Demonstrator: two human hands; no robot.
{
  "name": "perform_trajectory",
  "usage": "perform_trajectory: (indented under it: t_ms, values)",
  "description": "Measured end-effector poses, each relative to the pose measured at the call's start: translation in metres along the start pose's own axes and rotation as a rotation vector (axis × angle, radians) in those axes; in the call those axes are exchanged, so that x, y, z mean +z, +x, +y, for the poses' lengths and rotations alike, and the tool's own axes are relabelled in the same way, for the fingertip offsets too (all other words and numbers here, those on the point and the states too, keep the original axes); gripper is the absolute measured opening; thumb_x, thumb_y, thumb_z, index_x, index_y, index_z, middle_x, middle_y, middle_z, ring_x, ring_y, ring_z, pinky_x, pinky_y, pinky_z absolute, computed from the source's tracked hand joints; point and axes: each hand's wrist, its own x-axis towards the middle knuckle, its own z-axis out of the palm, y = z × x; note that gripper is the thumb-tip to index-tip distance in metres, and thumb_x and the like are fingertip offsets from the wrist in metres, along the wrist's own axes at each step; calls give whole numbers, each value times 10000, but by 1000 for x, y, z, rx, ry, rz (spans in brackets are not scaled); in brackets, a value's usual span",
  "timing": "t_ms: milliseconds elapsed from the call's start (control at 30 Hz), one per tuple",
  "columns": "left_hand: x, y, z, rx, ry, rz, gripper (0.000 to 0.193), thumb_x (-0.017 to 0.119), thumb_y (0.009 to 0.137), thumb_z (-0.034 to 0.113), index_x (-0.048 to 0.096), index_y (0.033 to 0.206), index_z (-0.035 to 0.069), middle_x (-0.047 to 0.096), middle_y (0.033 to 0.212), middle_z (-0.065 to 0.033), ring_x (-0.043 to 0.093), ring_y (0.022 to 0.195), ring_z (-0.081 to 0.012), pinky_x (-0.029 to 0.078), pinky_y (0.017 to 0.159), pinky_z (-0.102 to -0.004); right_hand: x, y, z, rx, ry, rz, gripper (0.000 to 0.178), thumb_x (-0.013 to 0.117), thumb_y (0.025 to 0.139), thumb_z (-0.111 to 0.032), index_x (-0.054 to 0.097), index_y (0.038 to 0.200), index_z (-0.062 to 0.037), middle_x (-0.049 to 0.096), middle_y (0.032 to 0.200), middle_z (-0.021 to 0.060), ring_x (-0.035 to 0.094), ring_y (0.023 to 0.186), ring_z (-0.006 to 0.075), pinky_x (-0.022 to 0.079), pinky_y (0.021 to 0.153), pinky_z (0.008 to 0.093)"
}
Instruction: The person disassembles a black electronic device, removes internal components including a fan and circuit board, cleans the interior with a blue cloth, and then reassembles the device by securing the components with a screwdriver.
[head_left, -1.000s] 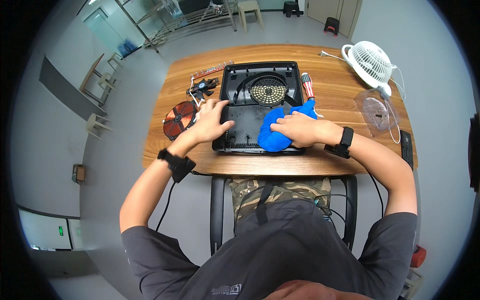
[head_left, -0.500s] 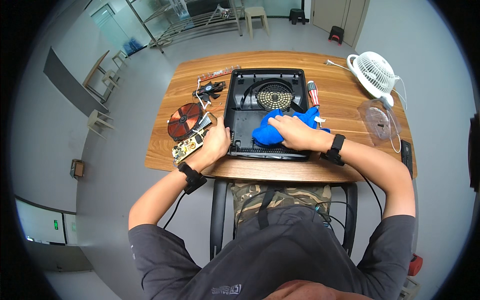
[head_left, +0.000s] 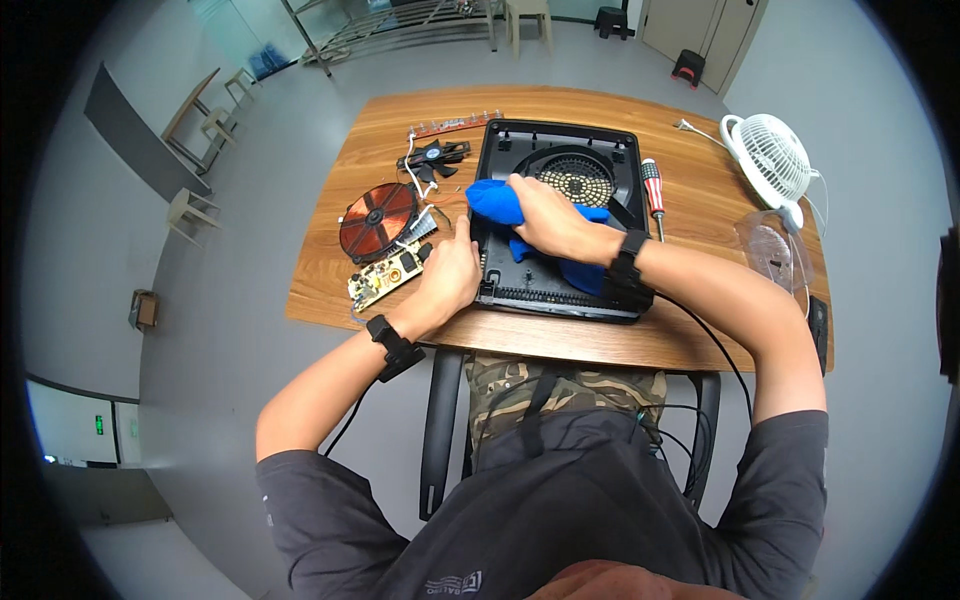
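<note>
A shallow black plastic housing (head_left: 505,262), which looks like the lower shell of an induction cooker, lies open side up on the wooden table. It has a round vent grille (head_left: 574,180) toward its far side. My left hand (head_left: 452,274) grips the housing's near left edge, its fingers partly hidden. In my right hand (head_left: 553,222) a blue cloth (head_left: 494,202) is bunched and pressed against the left wall of the housing. More of the cloth trails under my right hand and wrist.
Left of the housing lie a copper coil (head_left: 378,222), a circuit board (head_left: 385,280), a small black fan (head_left: 434,158) and a red strip (head_left: 455,127). On the right are a screwdriver (head_left: 653,188), a white desk fan (head_left: 770,155) and a clear plastic tray (head_left: 768,248) of small parts.
My right hand has moved left with the blue cloth, from the housing's middle to its left wall. My left hand still holds the near left edge. The view has shifted slightly.
</note>
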Motion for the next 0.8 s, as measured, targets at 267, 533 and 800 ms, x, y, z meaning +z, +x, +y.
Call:
perform_trajectory:
  t_ms: [267, 533, 800]
  values:
    - [6, -3, -3, -31, -41, 65, 290, 531, 947, 74, 540, 1188, -86, 669, 883, -361, 648, 868, -549, 532, 794, -600, 2, 8, 2, -120, 433, -433, 486, 771, 776, -163, 619, 1224, -53, 706, 1142, 204, 671, 1094, 385, 534, 934, 438]
    - [-9, -1, 8, -41, -200, -18, 370, 589, 919, 90, 530, 1277, 21, 698, 987, -311, 669, 991, -503, 554, 832, -519, -36, 5, -16, -335, 377, -580, 519, 751, 749, -113, 623, 1248, -45, 708, 1143, 193, 671, 1053, 377, 514, 938, 438]
    - [3, 0, -14, 181, -205, 4, 601, 670, 909, 248, 414, 1390, -7, 707, 958, -308, 693, 919, -484, 561, 762, -528, -58, -29, -49, -462, 28, -559, 387, 764, 804, -180, 619, 1152, -95, 678, 986, 191, 661, 981, 397, 522, 862, 504]
